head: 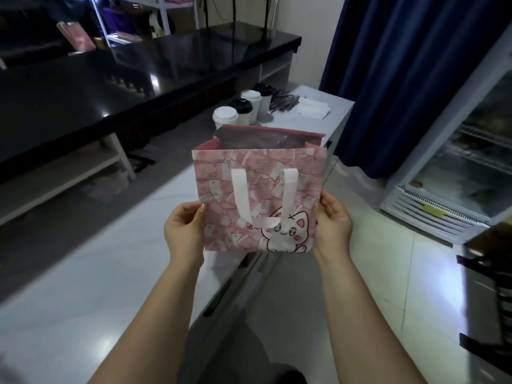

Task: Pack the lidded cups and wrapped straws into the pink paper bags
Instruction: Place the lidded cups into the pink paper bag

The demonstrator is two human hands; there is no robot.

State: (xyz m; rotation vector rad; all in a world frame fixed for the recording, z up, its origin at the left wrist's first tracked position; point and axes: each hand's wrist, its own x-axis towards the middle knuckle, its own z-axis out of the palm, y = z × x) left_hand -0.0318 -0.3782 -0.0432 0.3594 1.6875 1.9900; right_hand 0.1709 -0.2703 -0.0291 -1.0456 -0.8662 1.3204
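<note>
The left hand (184,228) and right hand (333,223) are holding the pink paper bag (257,195) upright above the counter (332,117), its mouth gaping open. The left grip is pinching the bag's left edge, thumb in front, and the right grip is clasping its right edge. Past the far rim, 4 lidded cups (225,117) are standing along the counter's left edge, with wrapped straws (285,102) lying just beside them.

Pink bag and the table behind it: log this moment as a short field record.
bag: pink bag, upright, mouth open, nothing visible inside
hands: left hand and right hand grip its side edges
cups: four lidded cups, two white lids, two black, on the white table
straws: wrapped straws piled beside the cups
packed: nothing yet
</note>
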